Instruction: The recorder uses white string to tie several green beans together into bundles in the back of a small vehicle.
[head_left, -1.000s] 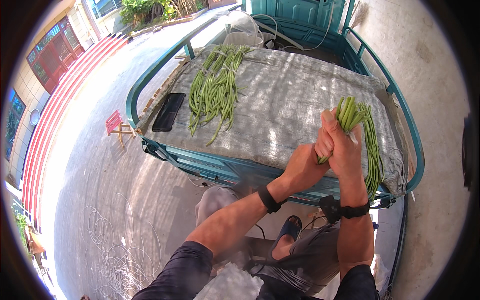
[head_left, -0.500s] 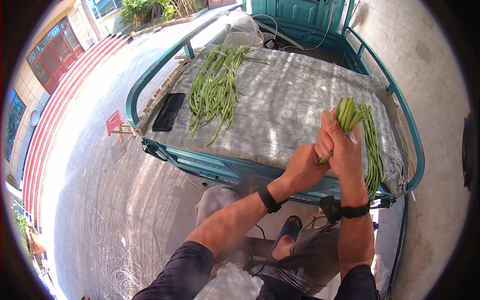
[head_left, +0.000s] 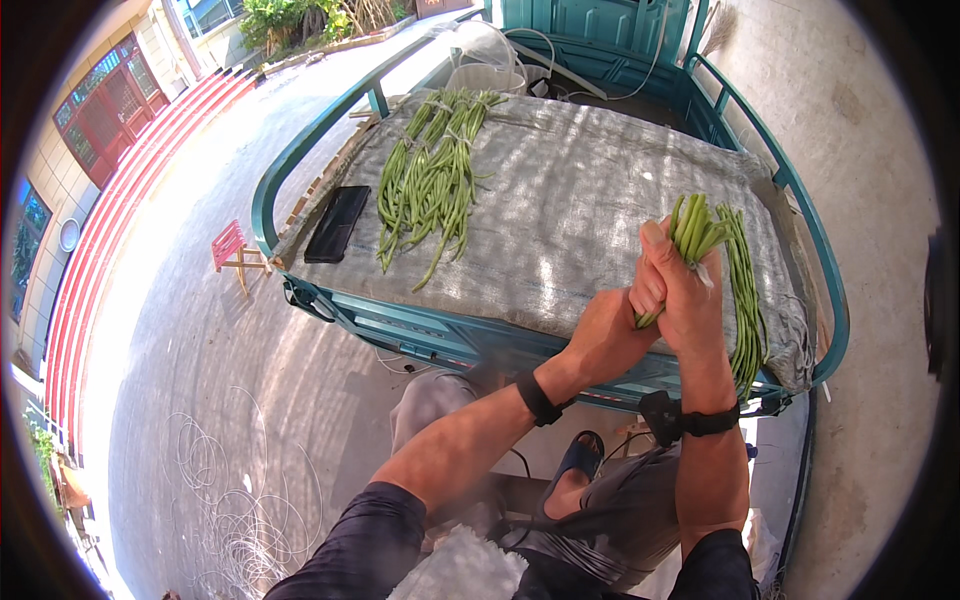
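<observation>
Over the right part of the cloth-covered cart bed, both hands are closed on one bunch of long green beans [head_left: 695, 228]. My left hand [head_left: 622, 322] grips it from the left and below, its fingers partly hidden behind the other hand. My right hand [head_left: 688, 300] is wrapped around the bunch, thumb up along its side. The cut-looking bean ends stick up above the fists, and a few show below them. A bit of white tie [head_left: 706, 272] shows at the right hand. Just right of it, loose long beans [head_left: 742, 300] lie along the bed's edge.
Tied bunches of long beans [head_left: 430, 180] lie at the bed's left, beside a black phone [head_left: 338, 224]. Teal rails [head_left: 275, 190] border the grey cloth [head_left: 560, 200]. A white bucket [head_left: 487, 78] stands behind. On the ground are a small red stool [head_left: 232, 246] and tangled white string [head_left: 245, 530].
</observation>
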